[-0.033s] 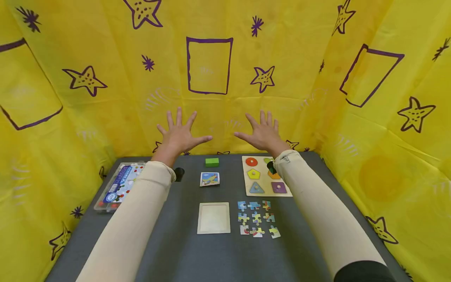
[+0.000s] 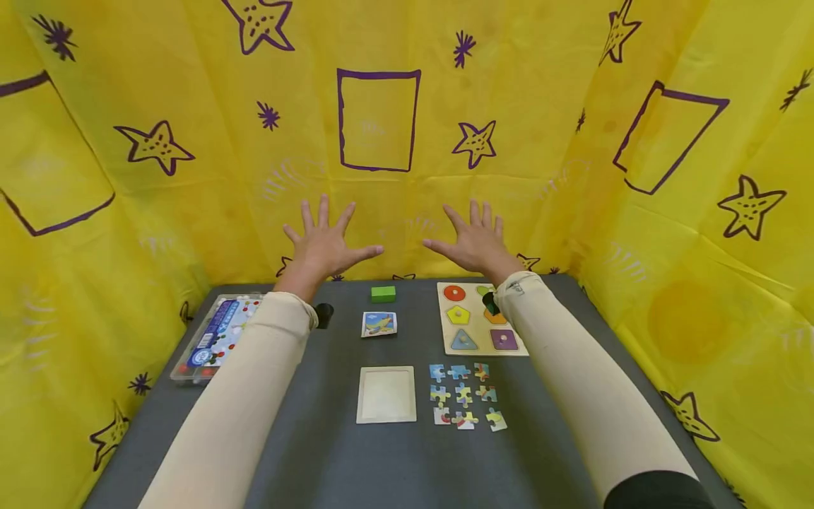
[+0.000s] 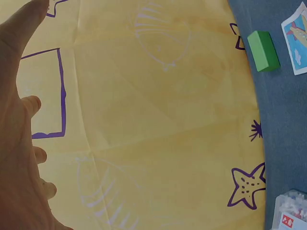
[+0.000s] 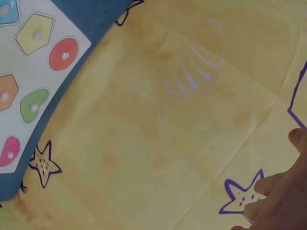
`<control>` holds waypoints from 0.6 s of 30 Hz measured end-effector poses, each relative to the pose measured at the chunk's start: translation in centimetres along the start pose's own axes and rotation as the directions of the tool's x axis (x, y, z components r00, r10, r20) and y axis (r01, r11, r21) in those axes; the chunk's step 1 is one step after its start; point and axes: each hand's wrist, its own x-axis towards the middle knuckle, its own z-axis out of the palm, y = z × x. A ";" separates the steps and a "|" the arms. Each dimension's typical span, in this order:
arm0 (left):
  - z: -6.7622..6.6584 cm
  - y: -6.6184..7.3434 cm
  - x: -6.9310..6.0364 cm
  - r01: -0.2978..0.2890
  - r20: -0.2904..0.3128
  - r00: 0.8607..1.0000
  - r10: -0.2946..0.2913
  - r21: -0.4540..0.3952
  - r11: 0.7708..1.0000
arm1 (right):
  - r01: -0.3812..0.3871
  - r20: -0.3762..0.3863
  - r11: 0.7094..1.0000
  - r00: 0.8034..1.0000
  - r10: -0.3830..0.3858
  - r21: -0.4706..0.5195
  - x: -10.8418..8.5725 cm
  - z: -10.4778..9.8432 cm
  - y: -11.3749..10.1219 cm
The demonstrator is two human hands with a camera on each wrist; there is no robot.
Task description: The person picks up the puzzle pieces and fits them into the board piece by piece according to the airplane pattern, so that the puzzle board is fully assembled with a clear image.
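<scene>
Green rectangular block with flat faces [image 2: 383,294]: lies near the far edge of the table, between the two forearms as seen from the head. The left wrist view shows a lighter upper face and a darker side.

Pale wooden knob-puzzle board [image 2: 475,323]: flat on the table at the far right, partly hidden by the right wrist and sleeve. Coloured shapes sit on it: red circle, yellow pentagon, blue triangle, purple square, orange hexagon, green heart. A pink shape, cut off by the frame, shows in the right wrist view. Pale round knobs stand at the centres of the shapes.

Left hand [image 2: 323,246] and right hand [image 2: 475,246]: both raised, seen against the curtain, fingers straight and spread, thumbs pointing toward each other; the hands are well apart. Cream long sleeves [image 2: 572,375] cover the forearms.

Small printed card with a yellow aircraft on blue [image 2: 379,324]: just on the near side of the block. Nearer the body, a square pale wooden tray with a raised rim [image 2: 386,419]. Just right of it, nine loose jigsaw pieces in blue, yellow and red [image 2: 463,394], laid in three rough rows.

Clear plastic box with a blue-and-white label [image 2: 216,339]: far left, partly behind the left sleeve. Dark grey tabletop [image 2: 381,466]; yellow curtain with purple-outlined stars and frames [image 2: 381,35] on three sides.
</scene>
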 end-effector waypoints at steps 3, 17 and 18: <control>0.1 -0.2 0.0 -0.003 -0.009 1.000 0.003 0.002 1.000 | 0.023 -0.011 1.000 1.000 -0.023 -0.003 -0.1 0.1 -0.1; 16.1 -6.6 -6.2 -0.235 0.419 0.863 0.281 -0.159 0.959 | 0.414 0.113 0.907 0.907 -0.405 -0.072 -5.6 15.1 3.0; 17.0 -6.8 -6.8 -0.232 0.438 0.850 0.293 -0.187 0.954 | 0.416 0.139 0.908 0.904 -0.405 -0.058 -6.1 16.1 3.1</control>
